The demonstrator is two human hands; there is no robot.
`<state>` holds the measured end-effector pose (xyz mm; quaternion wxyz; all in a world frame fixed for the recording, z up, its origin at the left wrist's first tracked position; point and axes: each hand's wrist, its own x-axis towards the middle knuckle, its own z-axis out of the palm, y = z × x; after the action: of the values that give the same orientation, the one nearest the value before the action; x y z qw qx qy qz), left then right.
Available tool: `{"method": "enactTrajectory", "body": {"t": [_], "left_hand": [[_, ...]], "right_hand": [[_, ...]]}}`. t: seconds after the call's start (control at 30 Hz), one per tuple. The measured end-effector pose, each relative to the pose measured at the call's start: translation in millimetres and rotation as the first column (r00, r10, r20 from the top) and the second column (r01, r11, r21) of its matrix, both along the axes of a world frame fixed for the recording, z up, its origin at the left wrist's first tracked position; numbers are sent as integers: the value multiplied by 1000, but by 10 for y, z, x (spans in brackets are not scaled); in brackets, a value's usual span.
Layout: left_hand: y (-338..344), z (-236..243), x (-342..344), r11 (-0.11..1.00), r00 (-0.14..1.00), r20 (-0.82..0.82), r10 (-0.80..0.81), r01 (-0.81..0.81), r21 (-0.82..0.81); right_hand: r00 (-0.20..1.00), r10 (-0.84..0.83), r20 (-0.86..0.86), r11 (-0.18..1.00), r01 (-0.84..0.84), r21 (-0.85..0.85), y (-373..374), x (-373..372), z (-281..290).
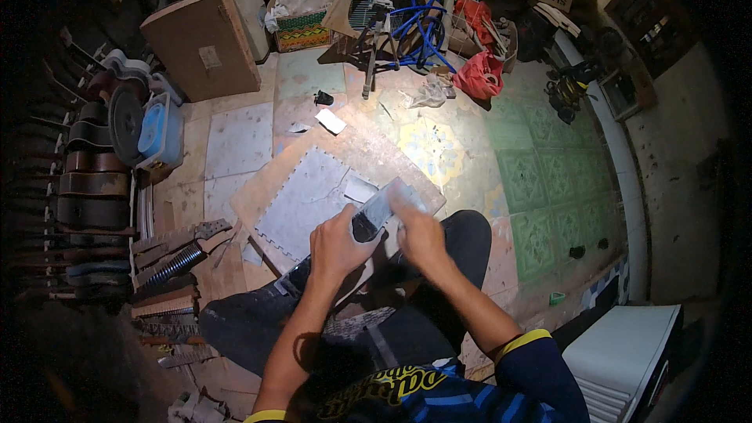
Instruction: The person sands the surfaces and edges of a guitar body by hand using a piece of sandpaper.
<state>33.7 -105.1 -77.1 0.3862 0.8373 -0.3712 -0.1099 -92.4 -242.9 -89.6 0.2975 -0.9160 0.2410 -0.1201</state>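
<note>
My left hand [335, 236] is closed around the near end of a flat grey bar [374, 205], whose near part looks dark and glossy. The bar points away and to the right over a low board. My right hand [421, 233] is at the bar's far right side, its fingers smeared by motion, so anything in them is hidden. Under the bar, a small white paper [360, 189] rests on a grey mat with notched edges [301, 188]. That mat lies on the wooden board [254, 192]. My bent legs [251, 329] are on either side.
Left stand a row of dark curved wooden bodies [94, 184], a tub with a blue container [157, 129] and toothed hand tools [184, 258]. Behind are a leaning brown panel [200, 47], a blue hose [423, 23] and a red bag [479, 74]. A white box [623, 352] is lower right.
</note>
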Motion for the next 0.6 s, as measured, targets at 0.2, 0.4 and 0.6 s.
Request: {"method": "enactTrajectory", "body": {"t": [0.2, 0.4, 0.6], "left_hand": [[-11, -30, -61, 1000, 1000, 3, 5, -5, 15], [-7, 21, -104, 1000, 999, -35, -2, 1, -15], [-13, -5, -195, 999, 1000, 15, -2, 2, -50]], "right_hand": [[999, 48, -12, 999, -48, -3, -276, 124, 121], [982, 185, -35, 975, -179, 135, -152, -87, 103], [936, 256, 243, 890, -326, 318, 5, -80, 300]]}}
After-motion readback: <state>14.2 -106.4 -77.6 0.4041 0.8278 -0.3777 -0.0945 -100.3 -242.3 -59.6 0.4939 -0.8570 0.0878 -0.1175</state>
